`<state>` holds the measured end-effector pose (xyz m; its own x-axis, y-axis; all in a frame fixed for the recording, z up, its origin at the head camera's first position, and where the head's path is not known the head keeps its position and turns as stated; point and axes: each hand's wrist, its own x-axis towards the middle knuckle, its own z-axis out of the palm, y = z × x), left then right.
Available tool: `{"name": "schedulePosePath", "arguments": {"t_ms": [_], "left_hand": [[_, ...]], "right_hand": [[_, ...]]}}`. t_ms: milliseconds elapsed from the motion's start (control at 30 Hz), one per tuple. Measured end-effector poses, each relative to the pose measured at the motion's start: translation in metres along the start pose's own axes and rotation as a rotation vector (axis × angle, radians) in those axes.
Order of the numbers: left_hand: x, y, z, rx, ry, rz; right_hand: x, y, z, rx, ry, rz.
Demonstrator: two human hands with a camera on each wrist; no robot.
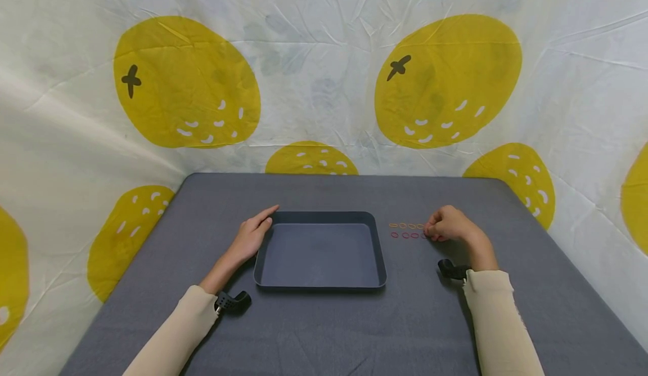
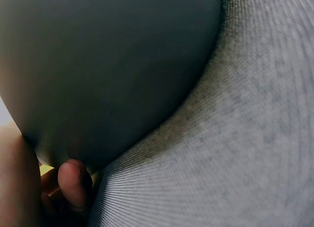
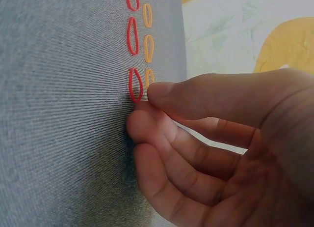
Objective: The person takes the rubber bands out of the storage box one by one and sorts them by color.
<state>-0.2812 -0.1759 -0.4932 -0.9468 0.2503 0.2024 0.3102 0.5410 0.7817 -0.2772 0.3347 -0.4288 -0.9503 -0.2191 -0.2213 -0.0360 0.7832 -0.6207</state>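
Note:
My left hand (image 1: pixel 251 236) holds the dark grey tray (image 1: pixel 320 288) by its left wall near the back corner. In the left wrist view the thumb (image 2: pixel 73 184) lies against the tray's dark wall, other fingers partly hidden behind. To the tray's right, my right hand (image 1: pixel 448 223) is at the right end of two rows of rubber bands. Its thumb and index fingertips come together at the lower end of a red rubber band (image 3: pixel 131 84); the contact itself is partly hidden. Beside it lies an orange rubber band (image 3: pixel 148 48), and the thumb partly covers another.
Several orange bands (image 1: pixel 403 225) form the back row and several red bands (image 1: pixel 405 235) the front row. A grey cloth (image 1: pixel 324 331) covers the table. Behind hangs a white curtain (image 1: pixel 314 83) with yellow fruit prints. Each wrist carries a black camera (image 1: pixel 235 301).

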Motion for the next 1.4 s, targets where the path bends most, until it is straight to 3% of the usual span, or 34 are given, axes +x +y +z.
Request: {"name": "schedulePosePath", "arguments": {"t_ms": [367,567,1100,1400], "left_hand": [[0.001,-0.001,0.0,0.004,0.005,-0.002],[0.0,-0.001,-0.001,0.02,0.007,0.003],[-0.001,-0.004,0.001,0.024,0.001,0.001],[0.0,-0.004,0.0,0.018,0.005,0.011]], "right_hand": [[-0.005,0.0,-0.012,0.003,0.021,0.005],[-0.005,-0.008,-0.017,-0.07,0.049,-0.028],[-0.008,-0.039,-0.007,-0.122,0.103,-0.121],[-0.007,-0.045,-0.004,-0.102,0.095,-0.116]]}}
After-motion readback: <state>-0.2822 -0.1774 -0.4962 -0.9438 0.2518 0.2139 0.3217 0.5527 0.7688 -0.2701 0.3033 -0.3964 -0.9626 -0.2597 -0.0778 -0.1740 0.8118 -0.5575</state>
